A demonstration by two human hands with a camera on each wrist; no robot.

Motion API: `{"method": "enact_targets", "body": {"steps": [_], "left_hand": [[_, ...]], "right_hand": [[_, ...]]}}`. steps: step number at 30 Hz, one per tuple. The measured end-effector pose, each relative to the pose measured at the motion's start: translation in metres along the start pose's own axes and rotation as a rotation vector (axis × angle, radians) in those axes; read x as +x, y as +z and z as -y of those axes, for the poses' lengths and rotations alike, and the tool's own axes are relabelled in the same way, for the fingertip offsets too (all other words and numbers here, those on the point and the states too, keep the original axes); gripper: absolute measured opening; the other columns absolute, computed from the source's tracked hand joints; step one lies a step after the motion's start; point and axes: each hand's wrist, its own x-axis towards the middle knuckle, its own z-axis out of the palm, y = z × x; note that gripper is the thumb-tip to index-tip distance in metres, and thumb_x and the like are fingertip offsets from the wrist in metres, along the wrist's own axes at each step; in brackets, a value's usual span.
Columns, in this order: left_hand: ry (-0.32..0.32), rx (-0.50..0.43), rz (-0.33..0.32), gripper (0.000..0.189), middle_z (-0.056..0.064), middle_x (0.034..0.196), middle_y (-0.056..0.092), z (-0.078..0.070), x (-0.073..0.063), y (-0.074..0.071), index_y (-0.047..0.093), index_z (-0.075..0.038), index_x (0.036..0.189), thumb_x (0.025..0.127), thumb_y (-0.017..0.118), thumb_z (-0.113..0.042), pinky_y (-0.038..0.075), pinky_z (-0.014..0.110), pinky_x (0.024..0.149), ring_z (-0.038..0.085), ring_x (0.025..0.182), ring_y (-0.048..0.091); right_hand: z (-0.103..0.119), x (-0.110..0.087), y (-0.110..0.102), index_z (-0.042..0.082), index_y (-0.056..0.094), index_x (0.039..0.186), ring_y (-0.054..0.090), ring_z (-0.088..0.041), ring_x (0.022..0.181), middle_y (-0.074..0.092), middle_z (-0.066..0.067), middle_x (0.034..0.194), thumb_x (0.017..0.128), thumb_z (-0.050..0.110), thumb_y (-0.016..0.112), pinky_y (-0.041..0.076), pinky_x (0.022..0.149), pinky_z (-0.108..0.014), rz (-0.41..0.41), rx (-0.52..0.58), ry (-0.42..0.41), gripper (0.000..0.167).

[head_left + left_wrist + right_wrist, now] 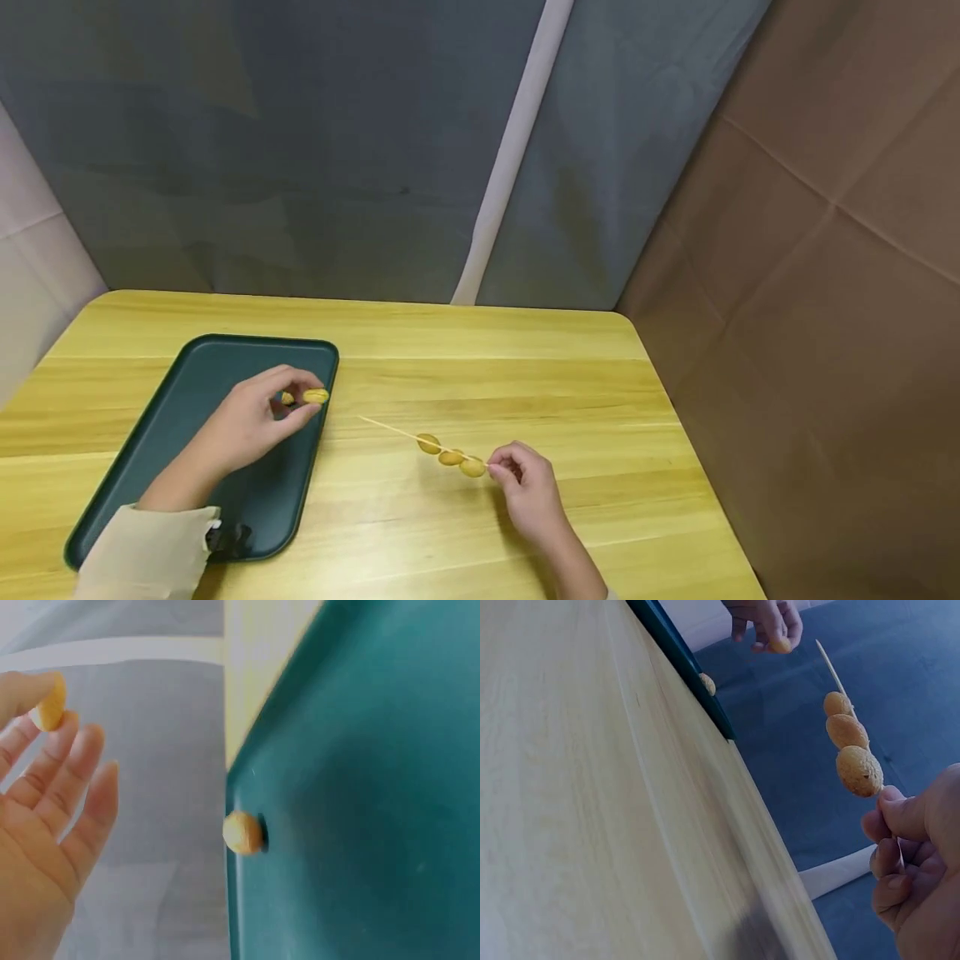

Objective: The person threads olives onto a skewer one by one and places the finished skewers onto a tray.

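In the head view my left hand (255, 421) is over the right side of a dark green tray (206, 375). Its thumb and fingertips pinch a small golden oval food ball (317, 396). Another such ball (243, 832) lies by the tray's edge in the left wrist view. My right hand (531, 496) grips the lower end of a thin wooden skewer (386, 427) between thumb and fingers. Three golden balls (847, 732) are threaded close together just above those fingers. The skewer's bare pointed end slants up and left, toward the left hand, apart from the pinched ball.
The tray stands on the left part of a wood-grain table (600, 400). Grey cloth (300, 167) with a pale strip (510, 158) hangs behind the table, and brown cloth (825, 292) on the right. A dark device (228, 540) sits at the left wrist.
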Motion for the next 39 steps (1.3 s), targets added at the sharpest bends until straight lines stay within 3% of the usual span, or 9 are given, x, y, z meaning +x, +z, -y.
{"method": "enact_targets", "body": {"steps": [6, 16, 23, 32, 39], "left_hand": [[0.044, -0.174, 0.011, 0.029, -0.014, 0.096, 0.062, -0.016, -0.014, 0.008, 0.07, -0.023, 0.109, 0.088, 0.079, -0.005, 0.053, 0.022, 0.065, 0.003, 0.082, 0.056], [-0.007, -0.363, 0.036, 0.025, -0.007, 0.106, 0.066, -0.025, -0.022, 0.025, 0.07, -0.017, 0.111, 0.091, 0.076, -0.003, 0.056, 0.025, 0.067, 0.008, 0.089, 0.059], [-0.025, -0.391, 0.031, 0.023, -0.007, 0.103, 0.066, -0.028, -0.023, 0.027, 0.07, -0.015, 0.11, 0.091, 0.075, -0.002, 0.056, 0.026, 0.068, 0.007, 0.088, 0.058], [-0.043, -0.386, 0.026, 0.021, -0.007, 0.099, 0.066, -0.029, -0.024, 0.028, 0.07, -0.013, 0.11, 0.092, 0.075, -0.003, 0.055, 0.026, 0.067, 0.007, 0.087, 0.056], [-0.002, -0.403, 0.026, 0.027, -0.006, 0.104, 0.067, -0.028, -0.025, 0.027, 0.071, -0.017, 0.109, 0.089, 0.076, 0.0, 0.055, 0.026, 0.065, 0.008, 0.087, 0.058]], "right_hand": [[0.002, -0.002, -0.001, 0.007, 0.068, 0.09, 0.053, -0.009, 0.072, 0.06, 0.003, 0.081, 0.095, 0.008, 0.07, 0.049, 0.061, -0.022, -0.008, -0.019, -0.046, 0.005], [0.004, -0.004, -0.002, 0.002, 0.068, 0.09, 0.05, -0.008, 0.07, 0.06, -0.001, 0.079, 0.091, 0.007, 0.072, 0.045, 0.06, -0.019, 0.0, -0.009, -0.085, 0.006], [0.003, -0.005, 0.0, 0.009, 0.069, 0.088, 0.049, -0.007, 0.07, 0.059, 0.002, 0.078, 0.092, 0.007, 0.071, 0.045, 0.06, -0.019, -0.01, -0.025, -0.073, 0.005], [0.003, -0.006, 0.0, 0.011, 0.069, 0.088, 0.051, -0.008, 0.07, 0.06, 0.003, 0.078, 0.092, 0.007, 0.071, 0.047, 0.059, -0.021, -0.017, -0.053, -0.122, 0.006], [0.0, -0.006, -0.001, 0.009, 0.069, 0.088, 0.05, -0.005, 0.069, 0.059, 0.006, 0.078, 0.093, 0.011, 0.07, 0.048, 0.057, -0.021, -0.006, -0.08, -0.141, 0.005]]}}
